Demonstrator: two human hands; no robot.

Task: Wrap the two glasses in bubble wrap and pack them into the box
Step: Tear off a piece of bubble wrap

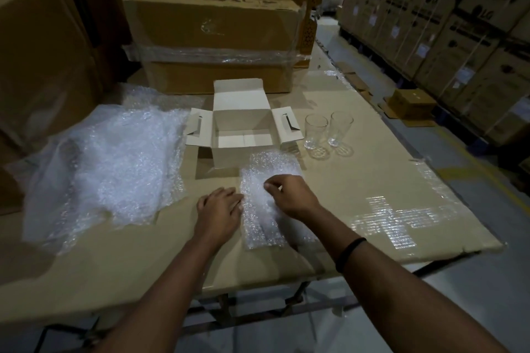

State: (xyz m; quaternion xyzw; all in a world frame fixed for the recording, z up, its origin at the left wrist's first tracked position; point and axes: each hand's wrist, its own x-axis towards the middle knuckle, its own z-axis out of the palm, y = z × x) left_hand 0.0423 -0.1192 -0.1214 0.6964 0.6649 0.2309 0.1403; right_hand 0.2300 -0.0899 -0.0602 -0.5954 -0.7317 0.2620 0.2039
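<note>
Bubble wrap, cut to a small sheet [262,223], lies flat on the cardboard-covered table [372,180], just in front of the white box [226,157]. The left hand [219,206] rests with straight fingers at the sheet's left edge, apparently to pin it in place. The right hand [289,195], fingers curled, seems to pinch the upper surface of the sheet, probably to spread or square it before a glass is laid on. The 2 hands sit close together but do not touch. Glass 1 [315,130] and glass 2 [339,127] stand upright and bare, side by side just right of the box, within easy reach of the right hand. The box stands with all flaps folded outward and its interior showing nothing inside, ready to receive the wrapped items. A large heap of bubble wrap [114,163] lies to the left as reserve stock. Judged stage: preparation of the 1st wrap; neither glass is yet wrapped or packed.
</note>
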